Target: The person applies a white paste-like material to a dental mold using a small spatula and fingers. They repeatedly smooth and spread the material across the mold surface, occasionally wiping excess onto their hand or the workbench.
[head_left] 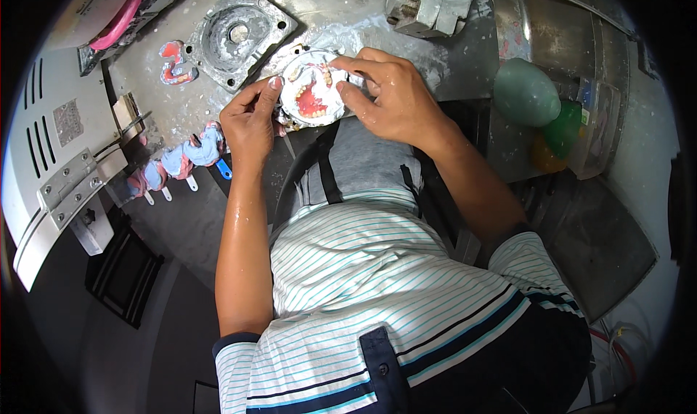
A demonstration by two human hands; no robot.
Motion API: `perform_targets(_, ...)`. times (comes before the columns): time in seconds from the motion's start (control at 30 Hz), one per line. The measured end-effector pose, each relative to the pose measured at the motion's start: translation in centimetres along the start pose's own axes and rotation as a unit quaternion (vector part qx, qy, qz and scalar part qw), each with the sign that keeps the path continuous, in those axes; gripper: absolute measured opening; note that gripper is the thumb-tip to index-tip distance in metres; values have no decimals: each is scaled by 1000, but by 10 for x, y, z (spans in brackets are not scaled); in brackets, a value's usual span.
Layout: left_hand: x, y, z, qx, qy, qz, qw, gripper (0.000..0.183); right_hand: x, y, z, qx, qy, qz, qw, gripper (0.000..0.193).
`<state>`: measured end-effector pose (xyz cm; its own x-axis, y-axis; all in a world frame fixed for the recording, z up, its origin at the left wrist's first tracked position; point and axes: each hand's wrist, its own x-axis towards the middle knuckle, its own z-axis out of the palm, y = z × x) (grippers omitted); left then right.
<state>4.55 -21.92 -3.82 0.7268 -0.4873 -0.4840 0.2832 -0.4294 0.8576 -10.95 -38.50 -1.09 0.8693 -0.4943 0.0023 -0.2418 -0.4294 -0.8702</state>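
Note:
A round denture flask (292,116) filled with white plaster sits at the near edge of the bench, in front of my lap. Set in its plaster are a red denture base (313,100) with a row of teeth and a second, smaller group of teeth (326,76). My left hand (250,116) is at the flask's left rim, thumb and forefinger pinched together, white plaster on the thumb tip. Whatever lies between those fingertips is too small to make out. From the right, my right hand (388,95) reaches over the rim, forefinger and thumb apart, tips at the smaller teeth.
A square metal flask part (239,33) lies behind, beside a red and blue denture piece (174,62). Several blue-pink impressions in trays (174,161) line the left bench edge. A metal block (430,6) stands at the back; green rubber bowls (526,91) sit right.

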Motion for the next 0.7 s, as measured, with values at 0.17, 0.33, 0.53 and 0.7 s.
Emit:
perform_targets(0.17,2,-2,-1,2,-3,15,1000,29,9,3,-10,-4,11,25,1000,31)
perform_targets(0.33,2,-3,-2,4,-11,21,1000,29,18,11,-9,-76,12,-45,996,31)
perform_targets(0.53,2,-4,-2,-7,-14,27,999,29,24,6,-7,-32,52,-63,996,39)
perform_targets(0.7,0,-1,-1,-21,-5,16,1000,28,10,2,0,-31,13,-73,997,54)
